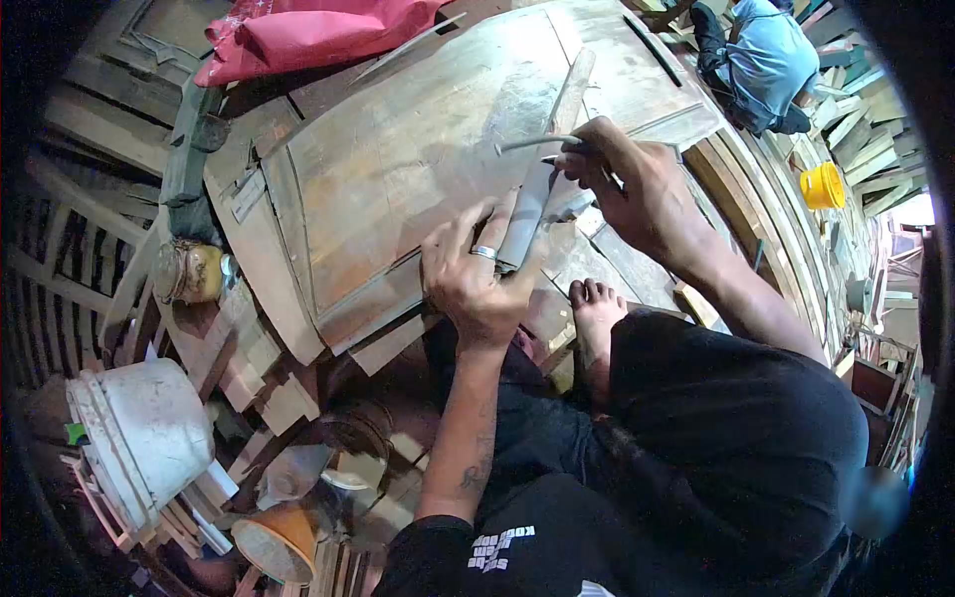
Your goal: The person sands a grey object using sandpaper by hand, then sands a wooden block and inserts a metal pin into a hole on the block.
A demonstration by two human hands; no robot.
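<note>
My left hand (476, 274), with a ring on one finger, has its fingers on one side of a pale grey bar (527, 219) and its thumb on the other, gripping the near end. The bar lies in line with a narrow wooden strip (572, 95) on a large wooden panel (388, 179). Over the far end of the bar, my right hand (637, 189) is closed in a pinch on a thin, bent grey rod (532, 144) that points left. A small dark tip shows below those fingers; what it belongs to is hidden.
A red sack (318, 40) lies at the back. At left stand a jar (194, 271), a white bucket (149, 433) and an orange container (279, 545). Another person (761, 65) crouches at upper right, near a yellow bucket (823, 186). My bare foot (599, 323) rests beside the panel.
</note>
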